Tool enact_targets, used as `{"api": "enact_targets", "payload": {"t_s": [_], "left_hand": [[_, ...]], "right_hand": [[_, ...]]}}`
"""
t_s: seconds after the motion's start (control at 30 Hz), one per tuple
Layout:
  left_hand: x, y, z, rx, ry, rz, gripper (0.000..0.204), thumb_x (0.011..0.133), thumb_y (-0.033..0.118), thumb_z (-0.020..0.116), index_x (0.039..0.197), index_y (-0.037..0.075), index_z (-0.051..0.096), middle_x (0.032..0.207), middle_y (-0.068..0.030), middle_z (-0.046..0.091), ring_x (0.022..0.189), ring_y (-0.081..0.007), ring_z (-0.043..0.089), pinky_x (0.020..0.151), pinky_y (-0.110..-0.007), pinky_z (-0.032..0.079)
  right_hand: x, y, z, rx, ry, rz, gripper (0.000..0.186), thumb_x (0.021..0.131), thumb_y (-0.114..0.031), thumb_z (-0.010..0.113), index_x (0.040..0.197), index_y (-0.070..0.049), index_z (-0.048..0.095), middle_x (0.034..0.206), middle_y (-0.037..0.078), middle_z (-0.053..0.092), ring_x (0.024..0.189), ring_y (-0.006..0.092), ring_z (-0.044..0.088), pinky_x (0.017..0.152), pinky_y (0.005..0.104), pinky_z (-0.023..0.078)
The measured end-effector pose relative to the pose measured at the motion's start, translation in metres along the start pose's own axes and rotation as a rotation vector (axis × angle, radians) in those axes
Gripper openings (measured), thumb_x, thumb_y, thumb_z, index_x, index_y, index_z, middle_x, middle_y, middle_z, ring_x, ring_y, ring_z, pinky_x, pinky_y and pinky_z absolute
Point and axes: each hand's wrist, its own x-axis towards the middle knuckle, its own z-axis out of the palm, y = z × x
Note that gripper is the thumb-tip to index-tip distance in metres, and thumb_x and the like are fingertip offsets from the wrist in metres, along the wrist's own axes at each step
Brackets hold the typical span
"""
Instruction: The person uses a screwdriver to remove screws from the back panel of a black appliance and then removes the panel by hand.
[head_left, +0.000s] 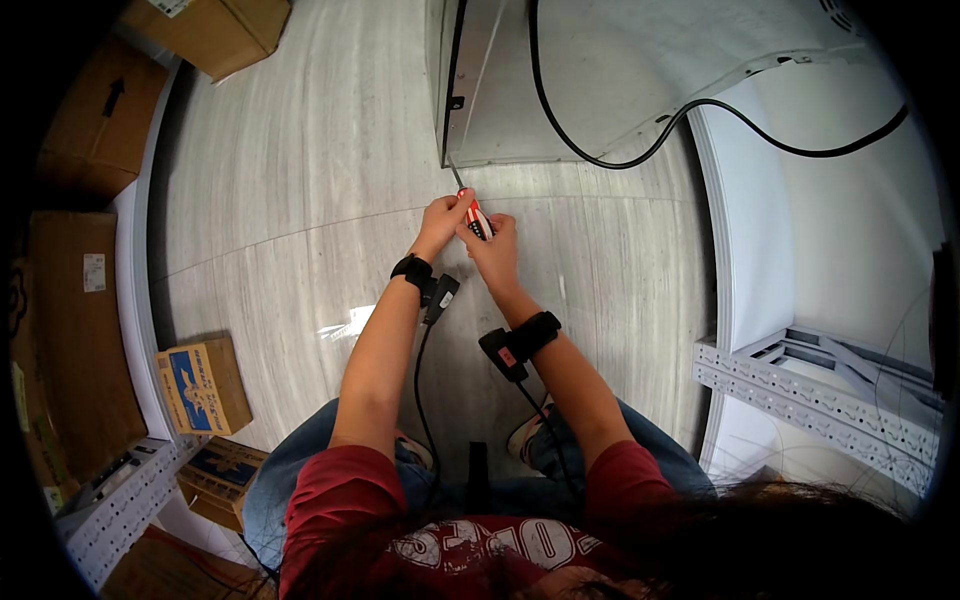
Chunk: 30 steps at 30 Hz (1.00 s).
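Observation:
A screwdriver [475, 214] with a red, white and black handle is held between my two hands. My left hand [440, 222] pinches the handle near its shaft end, and my right hand [492, 248] grips the butt end. The thin metal shaft points away from me, and its tip is at the lower corner of a grey metal panel [590, 120] belonging to a large cabinet-like appliance. Whether the tip sits in a screw is too small to make out. Both wrists carry black straps with small black cabled boxes.
A black cable [620, 165] loops across the metal panel toward the right. Cardboard boxes [80, 330] stand on shelving at left, and a smaller yellow-brown box [205, 385] lies by the left shelf. A perforated metal shelf beam [810, 410] is at right. Wood-look flooring [300, 200] lies underneath.

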Motion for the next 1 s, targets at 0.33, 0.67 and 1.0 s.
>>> {"api": "enact_targets", "payload": {"t_s": [0.33, 0.67, 1.0], "left_hand": [[-0.006, 0.001, 0.005, 0.177, 0.11, 0.032, 0.056, 0.078, 0.051, 0.053, 0.066, -0.003, 0.06, 0.061, -0.0126, 0.059, 0.056, -0.0183, 0.054, 0.056, -0.03, 0.043], [0.005, -0.02, 0.015, -0.109, 0.023, 0.003, 0.054, 0.079, 0.051, 0.052, 0.067, -0.001, 0.061, 0.059, -0.0062, 0.057, 0.056, -0.0114, 0.049, 0.054, -0.027, 0.04], [0.005, -0.021, 0.015, -0.271, -0.046, -0.012, 0.049, 0.081, 0.047, 0.053, 0.071, 0.0, 0.061, 0.065, -0.0024, 0.057, 0.059, -0.008, 0.048, 0.056, -0.023, 0.039]], "right_hand": [[-0.003, 0.006, -0.008, -0.05, -0.009, -0.039, 0.046, 0.074, -0.026, 0.065, 0.103, 0.002, 0.044, 0.077, 0.014, 0.057, 0.061, 0.0224, 0.057, 0.055, 0.0324, 0.045], [0.0, 0.004, -0.009, 0.164, -0.096, 0.143, 0.041, 0.077, -0.022, 0.062, 0.104, 0.003, 0.043, 0.083, 0.013, 0.056, 0.054, 0.0152, 0.057, 0.046, 0.025, 0.046], [0.007, 0.011, -0.005, 0.105, -0.106, 0.117, 0.039, 0.075, -0.019, 0.063, 0.103, 0.002, 0.044, 0.079, 0.015, 0.057, 0.066, 0.0236, 0.059, 0.055, 0.0315, 0.047]]}}
